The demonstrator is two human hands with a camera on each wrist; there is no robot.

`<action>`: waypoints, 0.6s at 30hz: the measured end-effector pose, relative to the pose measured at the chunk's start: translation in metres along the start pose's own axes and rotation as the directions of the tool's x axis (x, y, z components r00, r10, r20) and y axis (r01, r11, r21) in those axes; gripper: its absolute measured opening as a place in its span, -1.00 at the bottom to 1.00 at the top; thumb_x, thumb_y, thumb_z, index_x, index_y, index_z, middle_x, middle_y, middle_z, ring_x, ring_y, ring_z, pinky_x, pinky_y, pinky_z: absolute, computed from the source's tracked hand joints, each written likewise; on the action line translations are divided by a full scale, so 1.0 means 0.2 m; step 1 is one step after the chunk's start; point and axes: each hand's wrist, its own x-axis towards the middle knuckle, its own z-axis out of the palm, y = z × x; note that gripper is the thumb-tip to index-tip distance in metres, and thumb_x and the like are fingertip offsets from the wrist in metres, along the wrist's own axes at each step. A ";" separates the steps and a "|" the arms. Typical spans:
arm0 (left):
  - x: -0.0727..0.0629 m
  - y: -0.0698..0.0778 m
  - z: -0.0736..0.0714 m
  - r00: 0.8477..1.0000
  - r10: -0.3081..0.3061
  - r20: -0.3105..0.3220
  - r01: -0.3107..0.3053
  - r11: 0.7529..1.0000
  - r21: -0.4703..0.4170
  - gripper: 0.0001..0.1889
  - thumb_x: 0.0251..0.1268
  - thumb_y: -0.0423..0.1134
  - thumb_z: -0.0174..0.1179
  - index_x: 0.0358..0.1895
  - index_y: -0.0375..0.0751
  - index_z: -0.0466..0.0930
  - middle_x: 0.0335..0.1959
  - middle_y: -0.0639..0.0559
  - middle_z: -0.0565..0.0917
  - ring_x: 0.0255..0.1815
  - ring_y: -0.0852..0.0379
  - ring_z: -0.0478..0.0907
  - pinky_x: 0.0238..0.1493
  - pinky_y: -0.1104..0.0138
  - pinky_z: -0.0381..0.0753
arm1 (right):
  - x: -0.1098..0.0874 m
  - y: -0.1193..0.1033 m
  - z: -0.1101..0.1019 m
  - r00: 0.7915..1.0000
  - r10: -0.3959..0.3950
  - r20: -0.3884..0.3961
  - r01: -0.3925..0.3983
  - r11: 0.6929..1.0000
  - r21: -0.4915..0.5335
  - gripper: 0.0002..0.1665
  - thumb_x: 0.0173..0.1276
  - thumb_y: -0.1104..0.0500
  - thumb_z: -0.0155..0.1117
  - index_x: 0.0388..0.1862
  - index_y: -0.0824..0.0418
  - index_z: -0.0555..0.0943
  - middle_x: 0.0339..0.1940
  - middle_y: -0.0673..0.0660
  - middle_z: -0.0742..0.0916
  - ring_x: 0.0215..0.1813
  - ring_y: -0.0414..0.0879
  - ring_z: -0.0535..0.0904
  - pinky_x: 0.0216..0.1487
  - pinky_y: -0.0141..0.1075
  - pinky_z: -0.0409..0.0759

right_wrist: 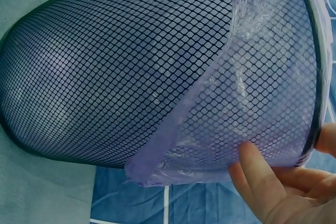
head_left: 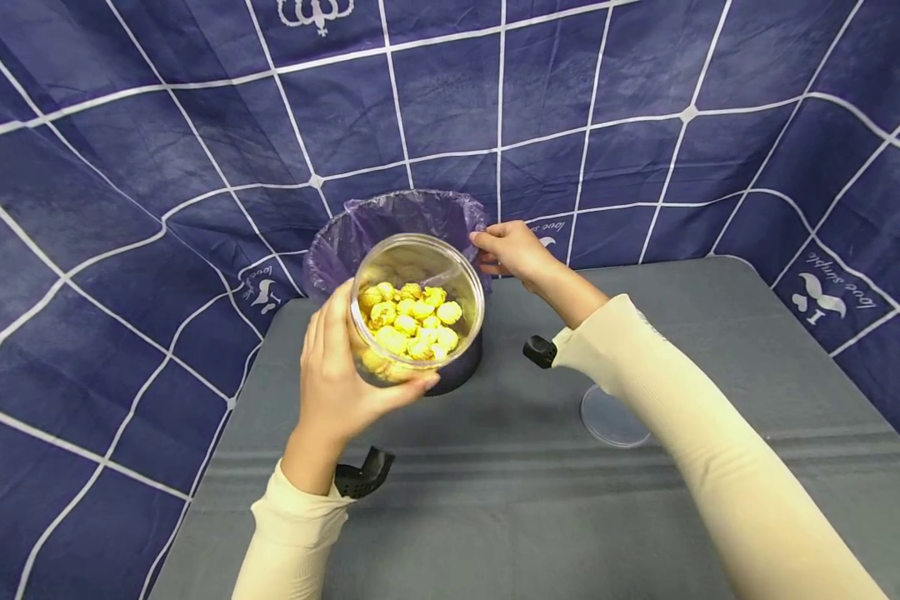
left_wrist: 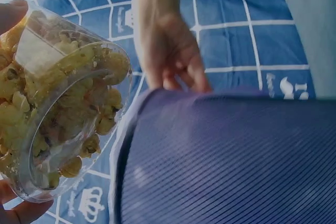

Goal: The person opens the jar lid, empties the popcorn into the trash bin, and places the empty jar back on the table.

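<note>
My left hand (head_left: 337, 367) grips a clear plastic jar (head_left: 420, 242), tilted with its open mouth toward the head camera. Yellow popcorn (head_left: 412, 321) lies inside; in the left wrist view the popcorn (left_wrist: 68, 103) shows through the jar's wall and base. Behind the jar stands a black mesh wastebasket (right_wrist: 131, 66) lined with a purple plastic bag (head_left: 427, 212), whose edge folds down over the rim. My right hand (head_left: 517, 250) pinches the basket's rim and bag at the right side, thumb at the rim and fingers against the outside, as the right wrist view shows.
A round clear lid (head_left: 615, 417) lies on the grey table (head_left: 495, 517), close to the right forearm. Blue cloth (head_left: 450, 108) with white grid lines hangs behind and at both sides. A black wrist camera mount (head_left: 365, 473) sits at the left cuff, another (head_left: 540, 351) at the right.
</note>
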 end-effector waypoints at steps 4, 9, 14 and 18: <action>0.08 -0.04 -0.03 1.000 -0.023 0.000 0.023 1.000 -0.002 0.12 -0.41 0.43 0.21 0.19 -0.41 0.24 0.02 -0.25 0.45 0.01 -0.14 0.38 0.01 0.06 0.30 | 0.00 0.00 0.00 1.000 -0.008 0.010 0.008 1.000 0.007 -0.72 0.35 0.20 0.01 -0.50 0.37 0.36 -0.29 0.14 0.43 -0.29 -0.10 0.46 -0.15 -0.30 0.54; 0.18 -0.10 -0.01 0.998 -0.056 0.010 0.056 0.998 -0.020 0.11 -0.48 0.34 0.30 0.21 -0.36 0.22 0.04 -0.22 0.44 0.09 -0.07 0.34 0.09 0.10 0.26 | -0.01 -0.01 -0.01 1.000 -0.008 0.005 0.008 1.000 -0.001 -0.72 0.36 0.20 0.00 -0.47 0.38 0.36 -0.28 0.16 0.43 -0.24 -0.07 0.45 -0.14 -0.30 0.53; 0.29 -0.17 0.00 0.993 -0.101 0.055 0.101 0.995 0.002 0.08 -0.54 0.19 0.42 0.21 -0.29 0.22 0.04 -0.15 0.45 0.07 -0.06 0.34 0.08 0.11 0.24 | -0.02 -0.01 0.00 1.000 0.011 0.018 -0.011 1.000 -0.008 -0.68 0.37 0.19 -0.01 -0.16 0.50 0.42 -0.09 0.21 0.44 -0.08 0.02 0.46 -0.09 -0.29 0.51; 0.39 -0.23 -0.02 0.983 -0.152 0.098 0.143 0.985 0.096 0.07 -0.54 0.17 0.45 0.22 -0.23 0.21 0.03 -0.13 0.45 0.05 -0.07 0.35 0.07 0.12 0.26 | -0.02 -0.01 0.00 0.999 0.013 0.037 -0.012 1.000 -0.010 -0.56 0.38 0.19 -0.03 0.03 0.56 0.36 0.08 0.29 0.41 0.07 0.09 0.44 -0.07 -0.27 0.50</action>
